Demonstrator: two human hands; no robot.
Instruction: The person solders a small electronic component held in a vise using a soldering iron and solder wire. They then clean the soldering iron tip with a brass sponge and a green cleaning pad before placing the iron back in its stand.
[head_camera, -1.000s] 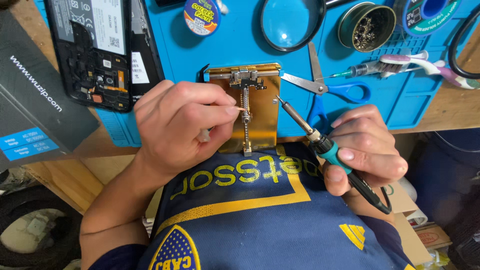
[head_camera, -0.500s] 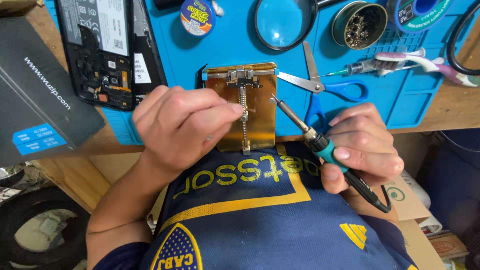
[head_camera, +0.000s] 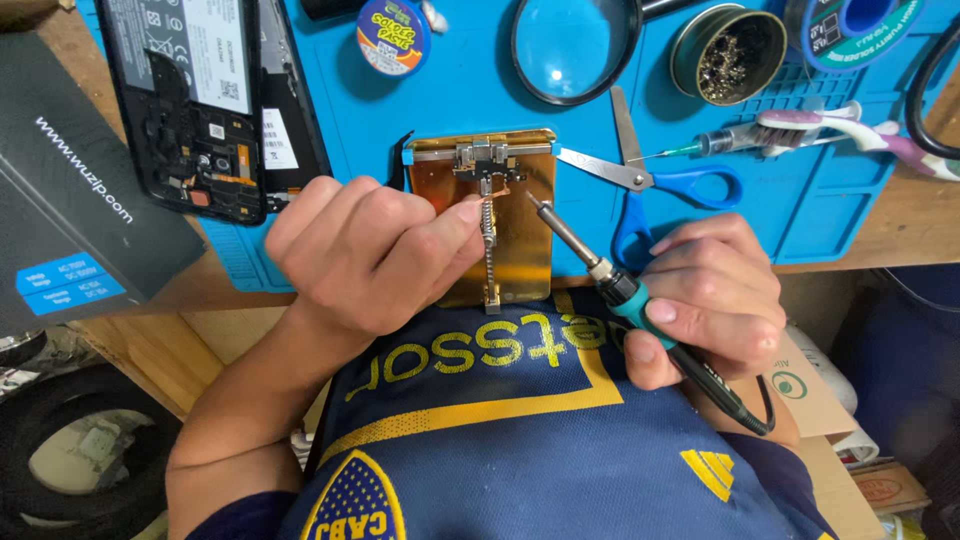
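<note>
Holding soldering iron (head_camera: 640, 300) in right hand (head_camera: 715, 295), grip closed on handle, pen-style; light, rigid, tip hot prob. Left hand (head_camera: 370, 250) pinching at gold board holder (head_camera: 490, 215) w/ spring clamp; small part fragile, can't tell what's pinched.

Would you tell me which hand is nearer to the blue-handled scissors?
Right. The right hand holds the soldering iron just below the scissors, nearly touching the handles; the left hand is across the gold clamp plate.

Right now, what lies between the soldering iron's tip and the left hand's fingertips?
In the head view, only the clamp's spring rod on the brass holder plate separates the soldering iron from the left hand.
</note>
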